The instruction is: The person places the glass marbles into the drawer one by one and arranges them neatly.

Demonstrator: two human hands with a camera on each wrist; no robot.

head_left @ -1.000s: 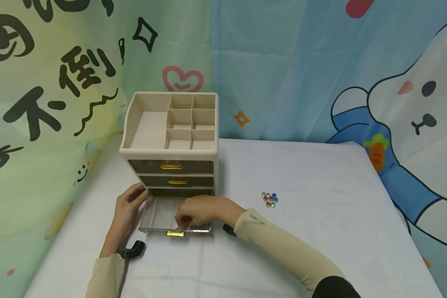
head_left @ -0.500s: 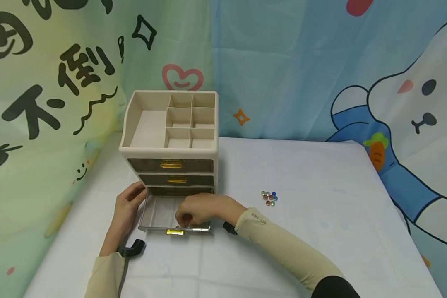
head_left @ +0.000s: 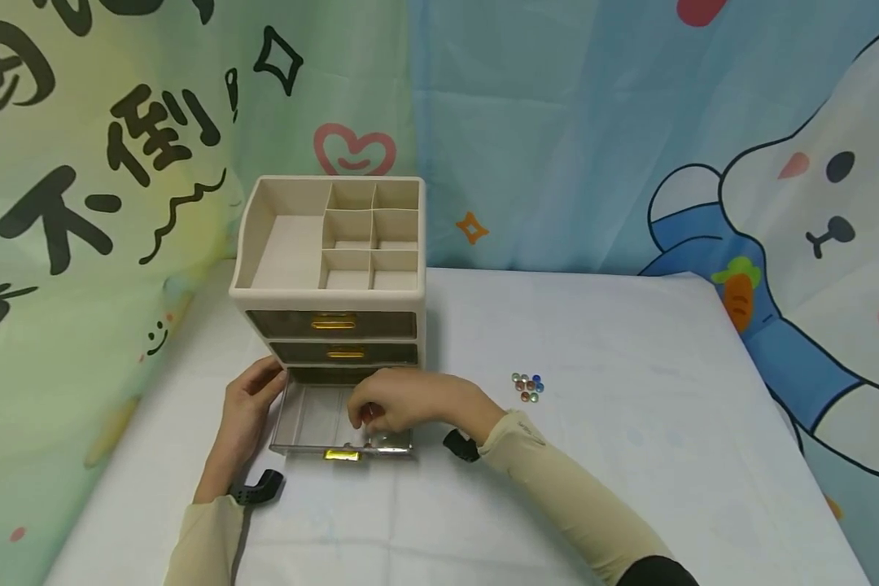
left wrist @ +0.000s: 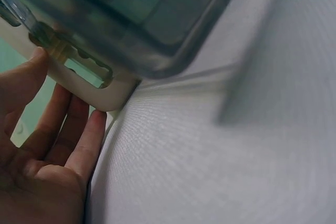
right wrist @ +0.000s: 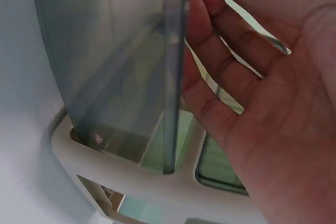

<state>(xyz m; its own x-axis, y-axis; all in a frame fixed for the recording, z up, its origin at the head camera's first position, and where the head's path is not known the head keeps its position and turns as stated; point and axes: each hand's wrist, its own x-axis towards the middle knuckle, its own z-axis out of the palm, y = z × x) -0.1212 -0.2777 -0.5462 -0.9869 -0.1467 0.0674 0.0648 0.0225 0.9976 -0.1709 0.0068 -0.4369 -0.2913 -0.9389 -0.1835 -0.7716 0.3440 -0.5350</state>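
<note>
A cream drawer organizer [head_left: 328, 298] stands on a white-covered table, its clear bottom drawer [head_left: 315, 415] pulled out. My left hand [head_left: 247, 400] rests at the organizer's lower left side. In the left wrist view, the fingertips [left wrist: 97, 119] touch its cream frame. Over the drawer's right half, my right hand [head_left: 410, 400] hovers with bent fingers, thumb and index finger close together. Between them is a dark reddish spot; whether it is a held thing cannot be told. The right wrist view shows that hand [right wrist: 262, 93] beside the clear drawer wall [right wrist: 121, 66]. Tiny shiny bits lie near the drawer's front.
Several glass marbles [head_left: 529, 387] lie grouped on the table [head_left: 615, 439], right of the organizer. Its two upper drawers [head_left: 333, 324] are closed, with gold handles. The organizer's top has divided compartments [head_left: 347, 228]. A printed cloth [head_left: 527, 122] hangs behind.
My right hand has risen from the drawer's front edge and shifted slightly back and right. My left hand stays at the organizer's side. The marbles on the table have not changed.
</note>
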